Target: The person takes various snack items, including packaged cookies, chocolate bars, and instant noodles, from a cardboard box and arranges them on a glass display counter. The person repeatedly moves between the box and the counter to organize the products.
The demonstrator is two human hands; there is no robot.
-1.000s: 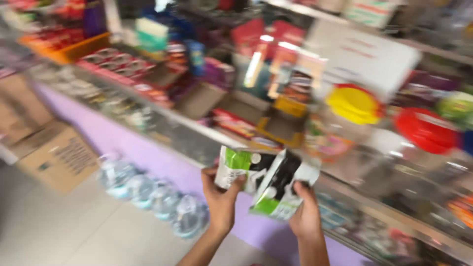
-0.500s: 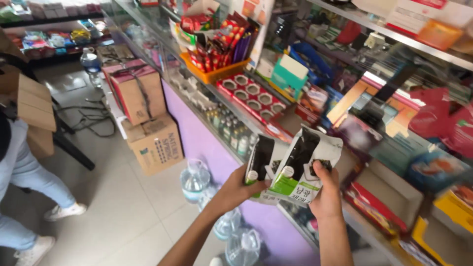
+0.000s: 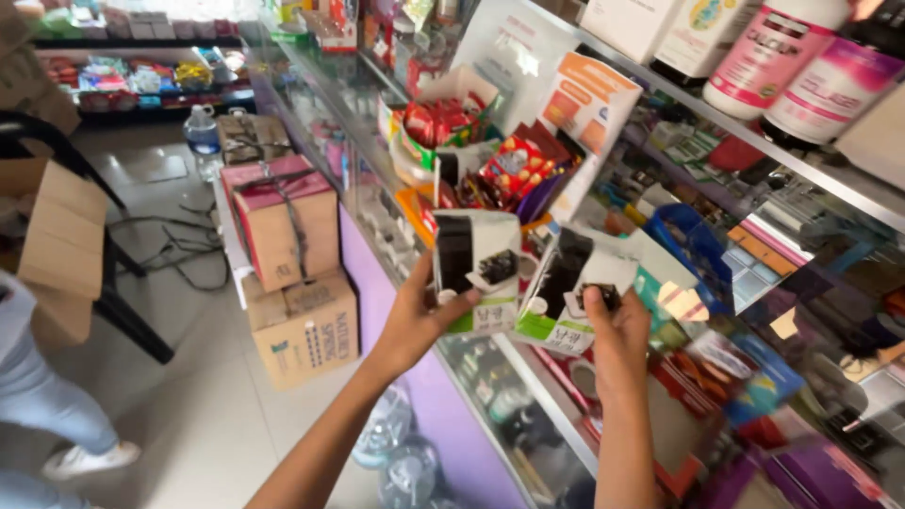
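Holding two small white, black and green boxes up above a glass shop counter (image 3: pixel 528 377).

Left hand (image 3: pixel 415 316) gripping one box (image 3: pixel 476 269) by its lower left edge, thumb across the front, fingers behind; right hand (image 3: pixel 617 325) pinching the second box (image 3: pixel 570 292) at its right edge between thumb and fingertips, box tilting left. Both forearms rising from the bottom of the view, the two boxes nearly touching. Standing on the floor beside the counter: three cardboard cartons (image 3: pixel 302 325), stacked, and a few clear water jugs (image 3: pixel 396 448) low down. Showing at the left edge: another person's leg and shoe (image 3: pixel 90 459). Compared with half a second earlier, appearing closer to the counter, with the boxes sitting a little further apart.
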